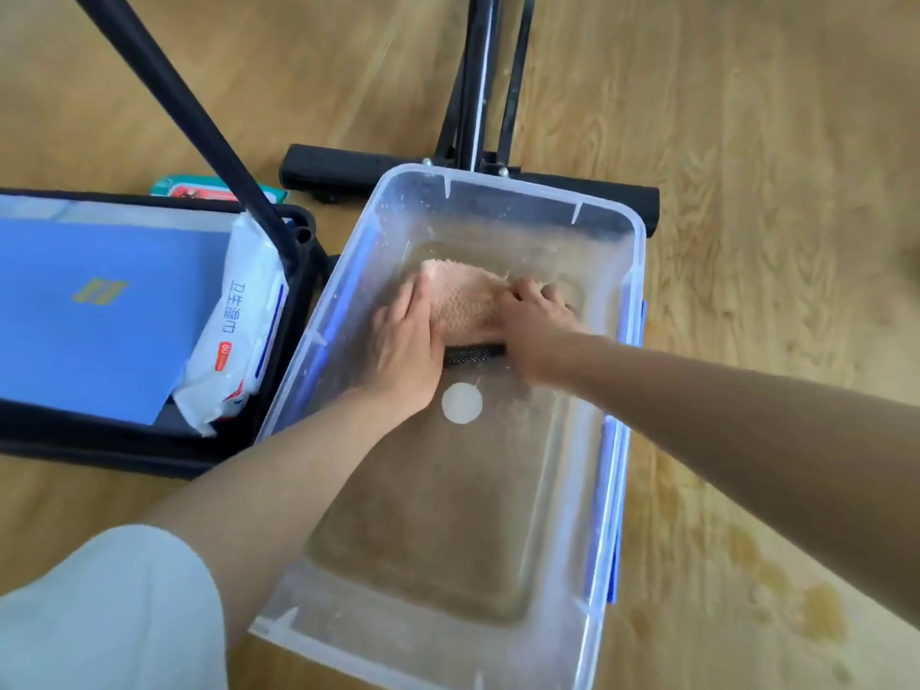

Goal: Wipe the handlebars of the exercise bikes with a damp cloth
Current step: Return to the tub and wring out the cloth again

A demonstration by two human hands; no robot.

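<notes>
A pink cloth (pixel 460 296) lies bunched inside a clear plastic tub (pixel 625 301) that holds shallow water. My left hand (pixel 405 341) grips the cloth's left side and my right hand (pixel 530 331) grips its right side, both reaching down into the tub. A dark meshed strip (pixel 473 352) shows just under the cloth between my hands. The black base bar of an exercise bike (pixel 348 167) lies on the floor behind the tub, with its upright frame (pixel 480 77) rising out of view. No handlebars are visible.
A black case (pixel 124 445) to the left holds a blue sheet (pixel 99 311) and a white pack of wet wipes (pixel 239 331). A black pole (pixel 189 112) slants across it. A white disc (pixel 462 403) sits in the tub. Wet patches (pixel 816 615) mark the wooden floor at right.
</notes>
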